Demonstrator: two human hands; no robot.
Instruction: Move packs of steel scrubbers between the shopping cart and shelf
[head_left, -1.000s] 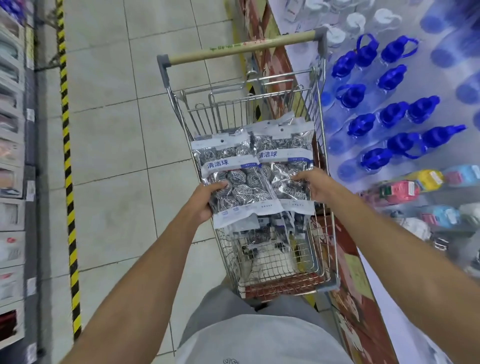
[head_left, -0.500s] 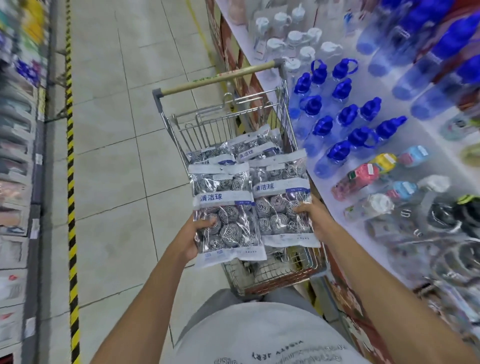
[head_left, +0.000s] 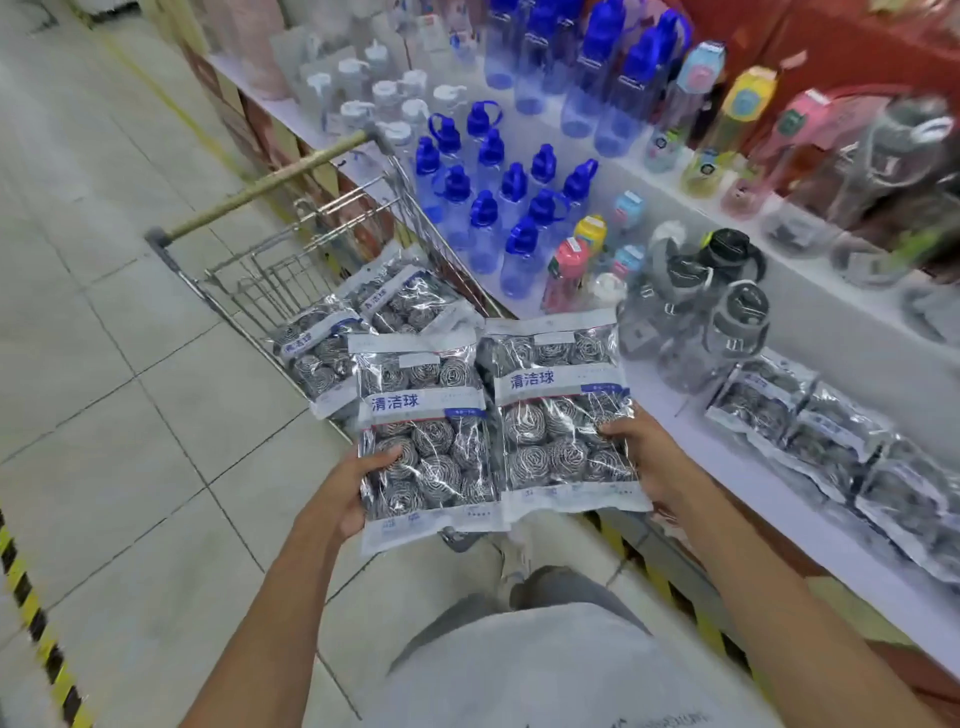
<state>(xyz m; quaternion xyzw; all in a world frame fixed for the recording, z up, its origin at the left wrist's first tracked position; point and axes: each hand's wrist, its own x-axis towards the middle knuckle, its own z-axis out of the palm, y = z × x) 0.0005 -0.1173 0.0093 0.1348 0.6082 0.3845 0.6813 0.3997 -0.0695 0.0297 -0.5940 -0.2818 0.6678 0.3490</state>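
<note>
I hold two clear packs of steel scrubbers side by side in front of my chest. My left hand (head_left: 347, 491) grips the left pack (head_left: 423, 431) at its lower left edge. My right hand (head_left: 644, 457) grips the right pack (head_left: 558, 410) at its lower right edge. Both packs hang above the near end of the wire shopping cart (head_left: 249, 275). More scrubber packs (head_left: 358, 322) lie in the cart behind them. A row of scrubber packs (head_left: 826, 431) lies on the white shelf (head_left: 737, 467) to my right.
Blue-capped water bottles (head_left: 498, 208) crowd the shelf beyond the cart, with coloured bottles (head_left: 571, 265) and clear grey jugs (head_left: 717, 322) nearer. The cart's wooden handle (head_left: 270, 182) points away. Tiled floor stretches left to a yellow-black stripe (head_left: 31, 618).
Both hands have lifted the two packs out of the cart and brought them toward me. My view has swung right, bringing the shelf and its scrubber packs into sight.
</note>
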